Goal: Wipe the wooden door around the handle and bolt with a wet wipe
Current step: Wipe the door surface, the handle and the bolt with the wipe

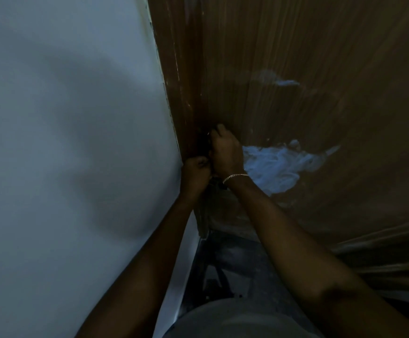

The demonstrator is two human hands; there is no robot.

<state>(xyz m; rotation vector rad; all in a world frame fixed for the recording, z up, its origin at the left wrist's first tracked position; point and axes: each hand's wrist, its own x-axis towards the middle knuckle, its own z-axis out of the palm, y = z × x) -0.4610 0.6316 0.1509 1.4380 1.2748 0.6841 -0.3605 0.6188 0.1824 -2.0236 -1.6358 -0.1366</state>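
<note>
The brown wooden door (296, 57) fills the right side, with its frame edge (174, 69) running down the middle. A dark metal fitting (204, 143), bolt or handle, sits at the door's edge; it is too dark to tell which. My right hand (225, 152), with a chain bracelet on the wrist, curls its fingers round the upper part of the fitting. My left hand (195, 172) is fisted just below it, fingertips at the fitting's lower end. No wet wipe shows in either hand. A pale whitish smear (281, 164) marks the door right of my right hand.
A white wall (64, 142) takes up the whole left side, meeting the door frame. A smaller pale mark (286, 82) sits higher on the door. Dark floor (235, 264) and my grey shirt (235, 320) lie below, between my forearms.
</note>
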